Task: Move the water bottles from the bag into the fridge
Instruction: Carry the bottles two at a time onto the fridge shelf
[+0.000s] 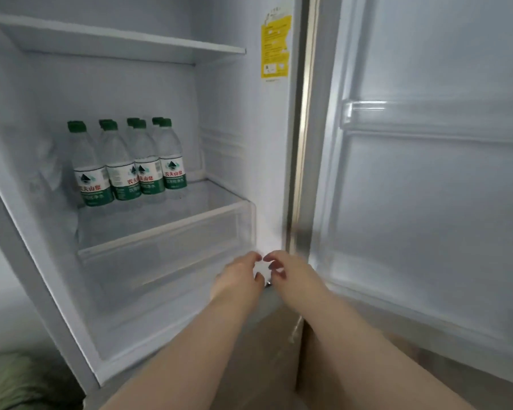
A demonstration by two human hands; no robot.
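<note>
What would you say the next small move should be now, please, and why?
Probably draw both hands back and down to fetch another bottle from the bag, which is out of view. The left hand and right hand are empty, fingers loosely curled, near the lower front of the fridge. The bottles stand upright on the shelf, with bare room to their right.

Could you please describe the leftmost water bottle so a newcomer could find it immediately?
Look inside the open fridge, on the shelf above the clear drawer. The leftmost water bottle stands upright at the row's end, with nothing showing behind it, unlike its neighbours.
</note>
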